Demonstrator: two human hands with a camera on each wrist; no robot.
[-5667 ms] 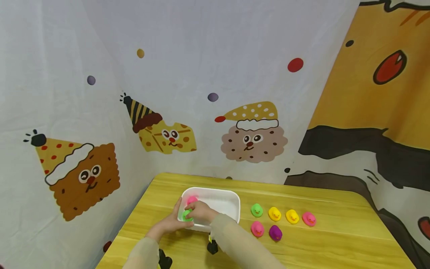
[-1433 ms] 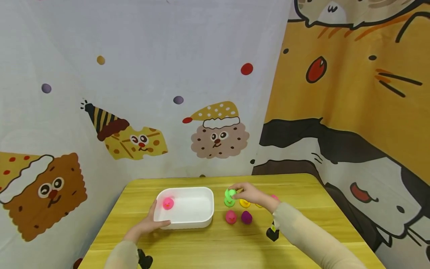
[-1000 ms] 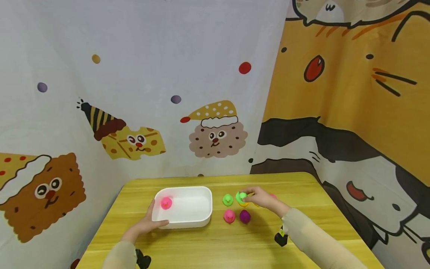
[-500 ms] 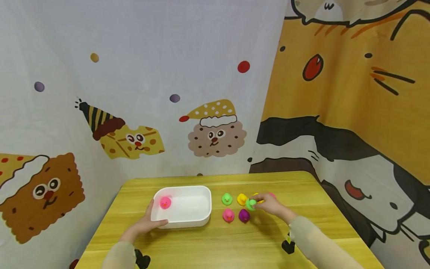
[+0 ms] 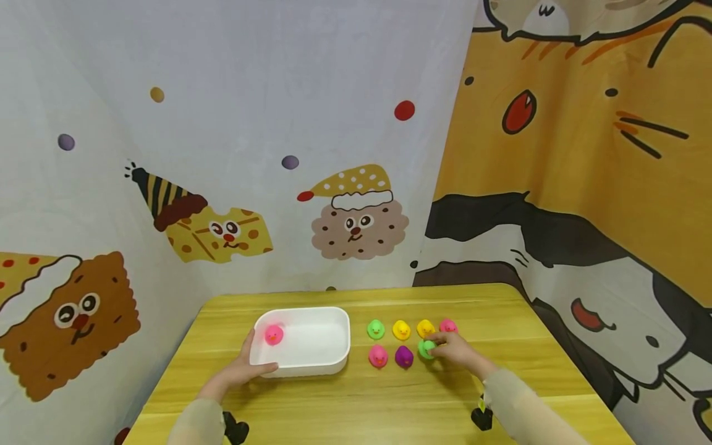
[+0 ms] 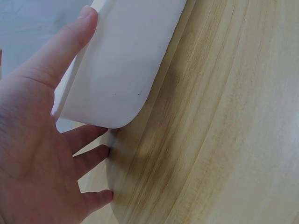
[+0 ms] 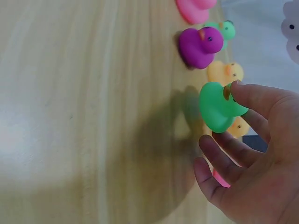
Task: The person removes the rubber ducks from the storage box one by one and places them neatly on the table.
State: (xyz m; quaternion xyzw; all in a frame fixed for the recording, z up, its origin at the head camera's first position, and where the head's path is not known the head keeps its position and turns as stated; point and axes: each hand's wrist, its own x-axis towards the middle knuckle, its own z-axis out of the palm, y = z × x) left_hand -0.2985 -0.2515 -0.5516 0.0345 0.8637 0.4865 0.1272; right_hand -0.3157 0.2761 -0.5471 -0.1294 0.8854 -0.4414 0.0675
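My right hand [image 5: 457, 352] pinches a green rubber duck [image 7: 216, 109] between thumb and fingers. In the head view this duck is right of the purple rubber duck [image 5: 404, 356] and in front of a yellow rubber duck [image 5: 425, 328]. Its shadow falls on the wood close by; whether it touches the table I cannot tell. My left hand [image 5: 241, 369] holds the left end of a white plastic box [image 5: 328, 369]. In the left wrist view the thumb lies along the box's side near the rim, with the other fingers around its end. A pink rubber duck [image 5: 274, 335] sits inside, at the left.
The back row on the wooden table [image 5: 345, 408] has another green duck [image 5: 376, 329], a second yellow duck [image 5: 402, 330] and a pink duck [image 5: 448, 326], partly behind my right hand. Another pink duck [image 5: 378, 356] stands left of the purple one. A printed cloth [image 5: 267, 123] hangs behind.
The green duck was in the box with my right hand on it; the hand has carried it rightward past the back row, then forward beside the purple duck. My left hand has stayed at the box.
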